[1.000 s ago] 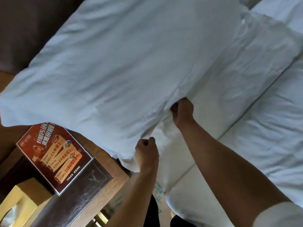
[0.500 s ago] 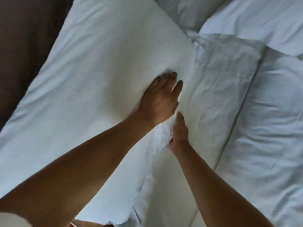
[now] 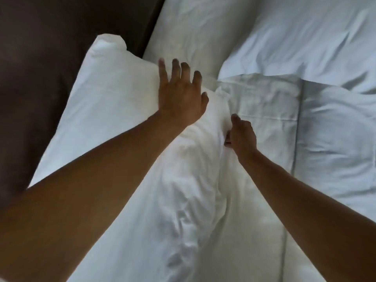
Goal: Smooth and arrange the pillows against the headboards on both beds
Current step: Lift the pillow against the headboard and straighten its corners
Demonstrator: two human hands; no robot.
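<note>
A white pillow (image 3: 105,110) leans against the dark brown headboard (image 3: 40,58) on the left. My left hand (image 3: 181,94) lies flat on its upper right part, fingers spread. My right hand (image 3: 240,133) grips the bunched pillowcase edge lower down, fingers curled into the fabric. A second white pillow (image 3: 195,27) stands behind, against the headboard. A third pillow (image 3: 305,33) lies at the upper right.
The white folded duvet (image 3: 335,143) covers the bed on the right, with its turned-down band (image 3: 264,102) just right of my right hand. Creased white bedding (image 3: 193,231) fills the lower middle between my forearms.
The pillow has gone from being lifted by both fists to lying against the headboard. My left hand let go, flattened on it and slid toward the top. The bedside table left the view.
</note>
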